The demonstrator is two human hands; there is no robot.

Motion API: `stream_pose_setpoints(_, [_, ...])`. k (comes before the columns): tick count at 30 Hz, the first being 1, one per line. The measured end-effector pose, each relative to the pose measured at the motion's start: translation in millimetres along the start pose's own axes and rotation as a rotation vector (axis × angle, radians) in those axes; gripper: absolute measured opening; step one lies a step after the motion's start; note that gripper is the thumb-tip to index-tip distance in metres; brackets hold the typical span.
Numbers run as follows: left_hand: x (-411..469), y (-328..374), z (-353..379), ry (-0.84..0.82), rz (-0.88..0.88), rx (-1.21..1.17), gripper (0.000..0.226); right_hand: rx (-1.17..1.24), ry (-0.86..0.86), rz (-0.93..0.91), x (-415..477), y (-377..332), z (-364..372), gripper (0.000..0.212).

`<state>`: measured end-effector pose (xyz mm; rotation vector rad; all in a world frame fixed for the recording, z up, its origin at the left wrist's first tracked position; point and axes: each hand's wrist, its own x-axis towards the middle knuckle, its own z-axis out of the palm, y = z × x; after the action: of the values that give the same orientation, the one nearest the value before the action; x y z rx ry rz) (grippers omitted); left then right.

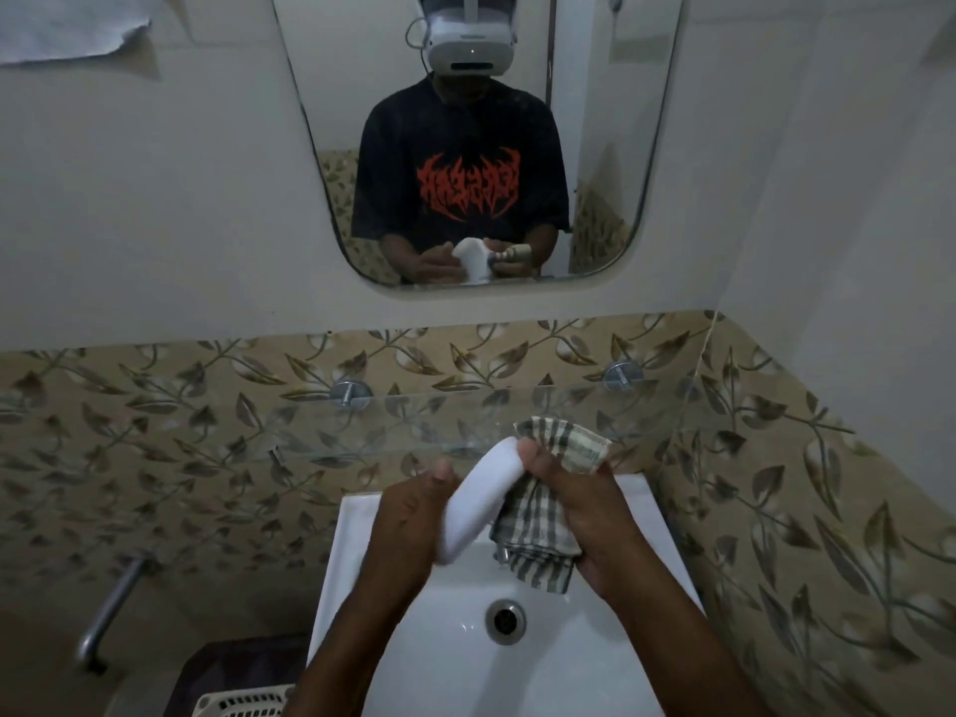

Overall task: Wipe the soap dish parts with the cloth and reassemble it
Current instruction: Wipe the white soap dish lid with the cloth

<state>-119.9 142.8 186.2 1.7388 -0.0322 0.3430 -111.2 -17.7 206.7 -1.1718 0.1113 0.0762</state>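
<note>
Soap dish part [478,496], long axis tilted up-right, gripped by left hand [408,520]; right hand [584,514] clutches checked cloth [543,514] above white sink [548,659].

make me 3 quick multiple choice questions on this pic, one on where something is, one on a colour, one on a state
1. Where are the hands working?
A. over the white sink
B. over the laundry basket
C. up on the glass shelf

2. What pattern does the cloth have?
A. plain red
B. green and cream checks
C. blue dots

3. How is the white soap dish part held?
A. lying in the basin
B. standing on the shelf
C. gripped in the left hand, with the cloth against it

Answers:
1 A: both hands are above the sink, drain below.
2 B: the cloth shows green and cream checks.
3 C: the left hand grips the soap dish part while the right hand presses the cloth to it.
</note>
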Motion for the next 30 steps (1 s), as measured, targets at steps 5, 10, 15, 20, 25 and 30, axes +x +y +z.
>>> stream_pose_setpoints(5, [-2, 11, 22, 0.295, -0.160, 0.054, 0.054, -0.508, 0.111, -0.237, -7, 11, 15, 0.022])
stream_pose_setpoints(10, [-4, 9, 24, 0.493, -0.244, 0.054, 0.064, -0.776, 0.109, -0.629, -19, 27, 22, 0.017])
stream_pose_setpoints(15, [-3, 1, 19, 0.493, -0.081, 0.052, 0.069, -1.026, -0.033, -0.869, -37, 41, 35, 0.021])
stream_pose_setpoints(20, [-1, -3, 13, 0.519, -0.047, -0.121, 0.051, -0.806, 0.195, -0.619, -11, 37, 19, 0.012])
stream_pose_setpoints(25, [-2, -8, 8, 0.463, -0.027, -0.170, 0.052, -0.688, 0.211, -0.486, -8, 38, 12, 0.011])
stream_pose_setpoints(30, [-1, -21, 4, 0.415, 0.013, -0.095, 0.060, -0.819, 0.062, -0.760, -30, 37, 28, 0.022])
